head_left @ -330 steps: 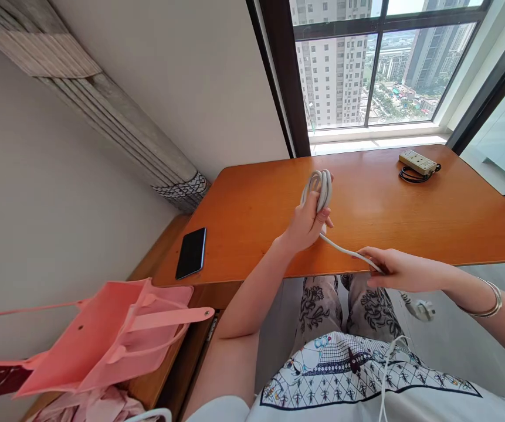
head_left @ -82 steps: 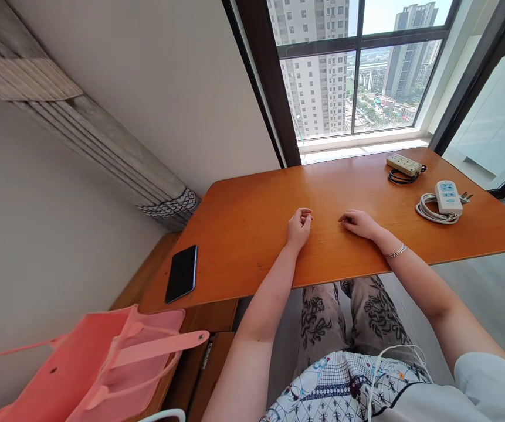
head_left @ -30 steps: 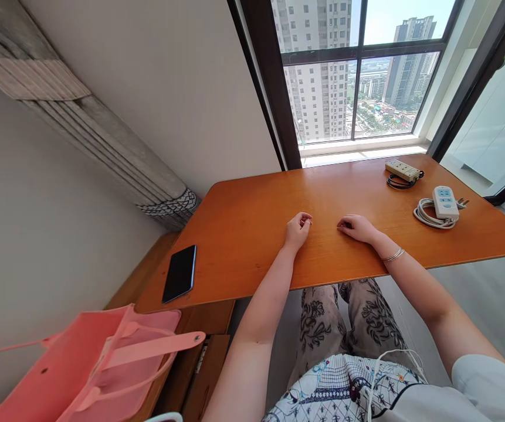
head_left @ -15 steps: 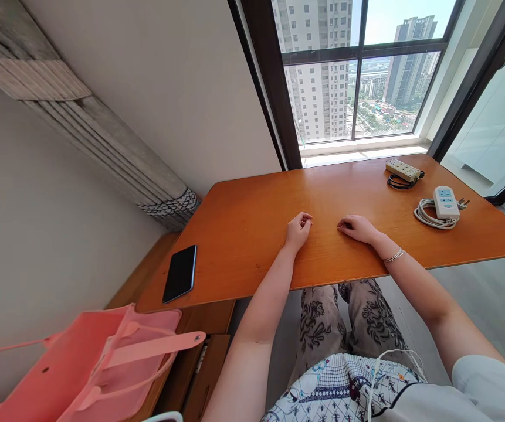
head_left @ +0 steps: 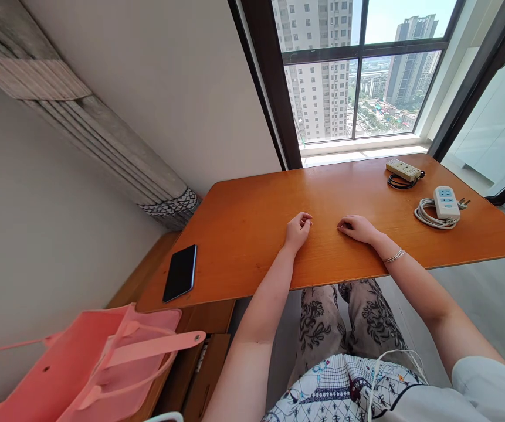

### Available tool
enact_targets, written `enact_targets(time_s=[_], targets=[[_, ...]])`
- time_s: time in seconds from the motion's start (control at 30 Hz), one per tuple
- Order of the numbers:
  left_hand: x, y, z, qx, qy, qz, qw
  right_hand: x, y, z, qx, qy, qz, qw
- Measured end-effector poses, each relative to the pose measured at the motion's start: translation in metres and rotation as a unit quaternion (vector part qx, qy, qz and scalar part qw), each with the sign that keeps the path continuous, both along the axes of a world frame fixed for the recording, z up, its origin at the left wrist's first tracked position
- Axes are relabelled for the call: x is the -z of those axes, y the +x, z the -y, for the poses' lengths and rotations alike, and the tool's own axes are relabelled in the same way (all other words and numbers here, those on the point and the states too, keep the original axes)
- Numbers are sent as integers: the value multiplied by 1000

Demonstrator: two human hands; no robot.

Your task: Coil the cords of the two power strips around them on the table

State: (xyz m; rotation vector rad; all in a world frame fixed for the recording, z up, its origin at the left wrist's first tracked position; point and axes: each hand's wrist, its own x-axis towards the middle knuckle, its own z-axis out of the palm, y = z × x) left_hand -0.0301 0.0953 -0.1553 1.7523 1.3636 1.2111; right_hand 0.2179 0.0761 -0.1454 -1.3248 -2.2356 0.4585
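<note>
Nearest the viewer, below both hands, a white garment (head_left: pixel 342 381) printed with blue, black and red motifs, with a thin white cord (head_left: pixel 372 384) hanging over it; just ahead, grey-brown trousers (head_left: pixel 369 316) bearing black floral patterns. Left of the left forearm, an open-topped bag of smooth pink material (head_left: pixel 80 357), its strap ending in a small round stud, beside brown wooden furniture (head_left: pixel 212 317). Farther on, left of the left hand and well apart from it, a flat rectangular phone (head_left: pixel 180 274) with a black screen, lying on an orange-brown wooden table (head_left: pixel 243 223). Left hand (head_left: pixel 298 230): resting on the tabletop, loosely open, fingers gently bent inward. Right hand (head_left: pixel 356 227): resting on the same surface, back upward, relaxed and part-open, fingers slightly bent; thin silver-coloured bangles (head_left: pixel 394 255) encircle its wrist. Right of the right hand and slightly beyond it, a white box-shaped power socket (head_left: pixel 446 203) with blue-marked outlets facing up; its pale coiled cable (head_left: pixel 428 218) lies toward the hand, its pronged plug (head_left: pixel 464 203) away from it. Farther beyond the right hand, a beige oblong power strip (head_left: pixel 402 169) with a coiled black cable (head_left: pixel 395 183). Past the table, left of the hands, a grey gathered curtain (head_left: pixel 115 152); beyond both hands, a dark-framed window (head_left: pixel 358 53) showing high-rise towers (head_left: pixel 410 61)
</note>
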Motion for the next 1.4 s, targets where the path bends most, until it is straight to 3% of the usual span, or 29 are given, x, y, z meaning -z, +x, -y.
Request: enact_targets(time_s=[1.4], targets=[[-2, 0, 1, -3, -7, 0, 1000, 1, -2, 1, -4, -3, -11, 1000]])
